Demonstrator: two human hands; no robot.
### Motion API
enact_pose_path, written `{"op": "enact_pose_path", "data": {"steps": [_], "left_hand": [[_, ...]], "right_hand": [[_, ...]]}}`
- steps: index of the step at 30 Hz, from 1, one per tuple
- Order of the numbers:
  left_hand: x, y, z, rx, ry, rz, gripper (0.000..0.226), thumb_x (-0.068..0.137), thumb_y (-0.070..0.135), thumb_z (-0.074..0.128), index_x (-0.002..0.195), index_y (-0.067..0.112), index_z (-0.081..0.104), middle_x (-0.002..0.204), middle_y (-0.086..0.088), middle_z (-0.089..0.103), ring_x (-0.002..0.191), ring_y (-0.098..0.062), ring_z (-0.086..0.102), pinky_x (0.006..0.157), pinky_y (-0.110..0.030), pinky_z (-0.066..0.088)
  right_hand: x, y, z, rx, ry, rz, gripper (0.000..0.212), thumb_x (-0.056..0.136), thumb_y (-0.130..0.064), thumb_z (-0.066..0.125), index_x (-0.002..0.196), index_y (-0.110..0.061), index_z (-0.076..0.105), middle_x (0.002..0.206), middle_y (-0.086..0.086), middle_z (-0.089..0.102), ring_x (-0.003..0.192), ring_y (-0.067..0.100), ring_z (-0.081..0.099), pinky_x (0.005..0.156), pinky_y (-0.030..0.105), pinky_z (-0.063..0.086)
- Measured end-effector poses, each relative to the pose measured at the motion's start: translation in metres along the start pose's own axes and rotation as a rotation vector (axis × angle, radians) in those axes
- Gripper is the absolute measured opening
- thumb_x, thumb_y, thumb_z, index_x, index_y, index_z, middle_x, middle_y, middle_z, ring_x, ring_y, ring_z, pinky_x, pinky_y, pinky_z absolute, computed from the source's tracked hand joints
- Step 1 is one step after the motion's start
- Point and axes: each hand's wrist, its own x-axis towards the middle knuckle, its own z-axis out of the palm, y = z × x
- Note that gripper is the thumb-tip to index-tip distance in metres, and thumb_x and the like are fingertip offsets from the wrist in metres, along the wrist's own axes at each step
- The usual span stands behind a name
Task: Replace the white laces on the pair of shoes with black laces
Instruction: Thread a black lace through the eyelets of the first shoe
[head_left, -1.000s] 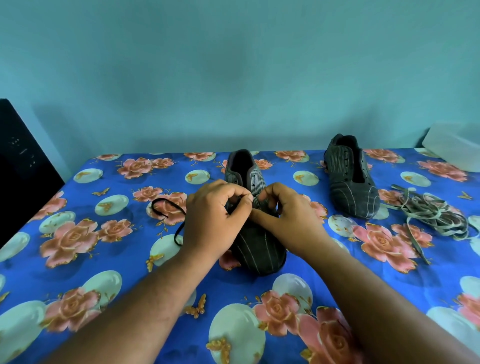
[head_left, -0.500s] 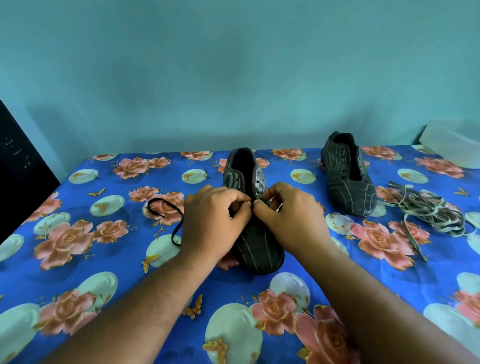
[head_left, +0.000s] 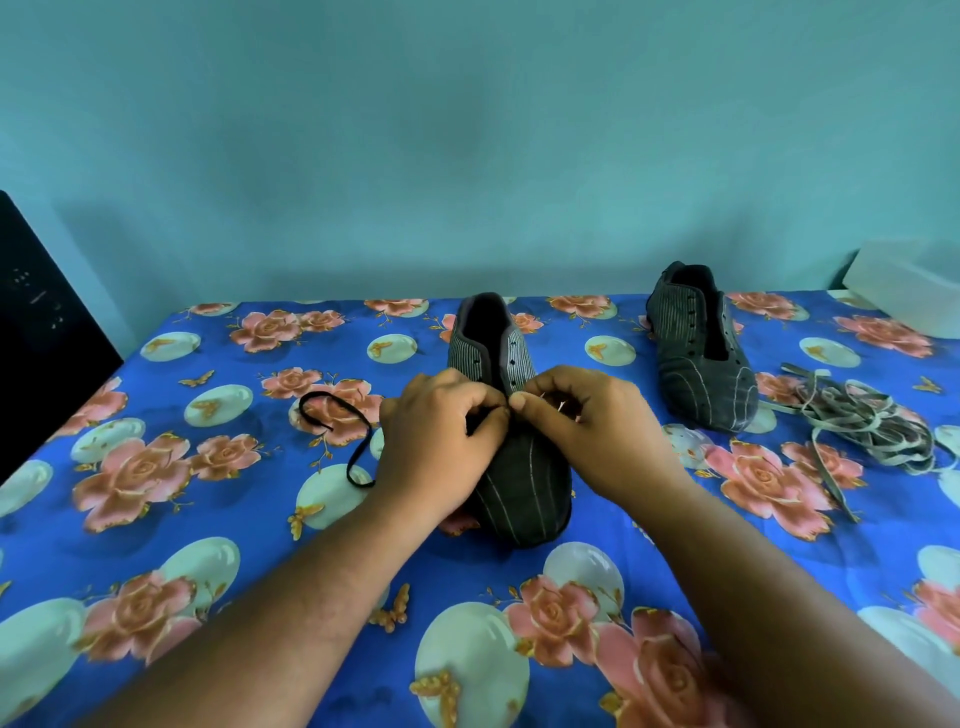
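Observation:
A dark striped shoe (head_left: 519, 488) stands in the middle of the table, toe towards me. My left hand (head_left: 436, 436) and my right hand (head_left: 587, 431) meet over its eyelet rows, fingers curled and fingertips touching. The left hand pinches a black lace (head_left: 337, 421), whose free end loops on the cloth to the left. What the right fingertips hold is hidden. The second dark shoe (head_left: 701, 353) lies unlaced at the back right. A heap of white laces (head_left: 867, 426) rests to its right.
A blue floral cloth (head_left: 156, 519) covers the table, which ends at a teal wall. A black object (head_left: 36, 332) stands off the left edge. A white box (head_left: 909, 286) sits at the far right corner.
Both hands stay pinched together over the shoe's eyelets with only small finger movements. The view has shifted slightly; the black lace loop and the second shoe lie as before.

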Motion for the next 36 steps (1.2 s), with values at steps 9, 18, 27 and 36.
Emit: {"op": "enact_pose_path", "data": {"steps": [9, 18, 27, 36], "left_hand": [[-0.001, 0.002, 0.002, -0.024, -0.005, -0.071, 0.004, 0.089, 0.037, 0.074, 0.093, 0.036, 0.076, 0.103, 0.013, 0.060, 0.110, -0.019, 0.048, 0.086, -0.037, 0.026], [0.005, -0.013, -0.007, -0.094, -0.061, 0.055, 0.040, 0.078, 0.067, 0.053, 0.103, 0.042, 0.071, 0.111, 0.016, 0.052, 0.115, -0.008, 0.043, 0.096, -0.039, 0.031], [0.007, -0.030, -0.019, -0.203, -0.266, 0.078, 0.075, 0.074, 0.076, 0.064, 0.140, 0.049, 0.043, 0.135, 0.032, 0.040, 0.136, -0.002, 0.038, 0.116, -0.054, 0.029], [0.009, -0.040, -0.025, -0.065, -0.401, -0.047, 0.128, 0.052, 0.094, 0.057, 0.159, 0.042, 0.010, 0.163, 0.011, 0.020, 0.152, -0.012, 0.016, 0.125, -0.048, 0.011]], "right_hand": [[0.005, 0.016, 0.000, 0.229, -0.046, 0.010, 0.006, 0.087, -0.027, 0.078, 0.089, -0.032, 0.078, 0.085, -0.013, 0.076, 0.080, 0.015, 0.071, 0.080, 0.045, 0.059], [0.010, 0.014, -0.013, 0.441, -0.004, 0.154, 0.008, 0.097, -0.015, 0.067, 0.090, -0.012, 0.071, 0.072, -0.006, 0.066, 0.069, 0.010, 0.058, 0.071, 0.030, 0.051], [0.021, 0.040, -0.042, 0.517, 0.451, 0.438, 0.007, 0.101, -0.018, 0.053, 0.098, -0.019, 0.059, 0.091, 0.006, 0.066, 0.060, 0.015, 0.057, 0.055, 0.037, 0.059], [0.009, 0.029, -0.005, -0.231, 0.020, -0.236, 0.035, 0.092, -0.058, 0.052, 0.110, -0.034, 0.070, 0.112, -0.009, 0.062, 0.111, 0.024, 0.051, 0.097, 0.043, 0.042]]}}
